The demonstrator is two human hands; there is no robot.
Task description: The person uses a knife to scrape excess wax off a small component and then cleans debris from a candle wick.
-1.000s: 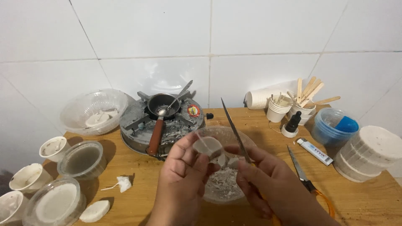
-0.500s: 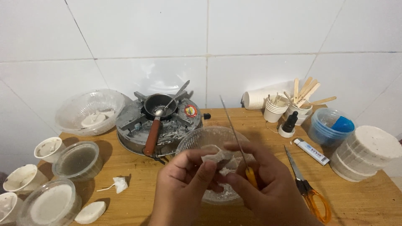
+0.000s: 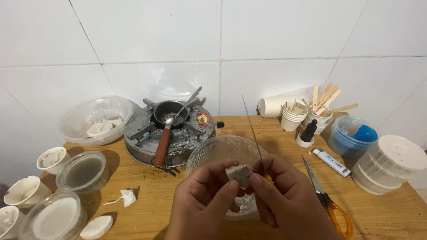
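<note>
Above a clear plastic bowl (image 3: 213, 153) on a wooden table (image 3: 275, 138), a person's left hand (image 3: 202, 202) and right hand (image 3: 289, 200) meet over a small whitish lump (image 3: 240, 174). Thumb and fingers of the left hand pinch the lump from the left, while the right hand touches it from the other side and also grips a thin knife (image 3: 252, 129), blade pointing up and away. Behind the bowl sits a round stove (image 3: 169, 133) bearing a small dark pan (image 3: 171, 111) with a spoon in it. Orange-handled scissors (image 3: 327, 200) lie just right of the hands, near a lighter (image 3: 331, 162) and a dropper bottle (image 3: 307, 133).
</note>
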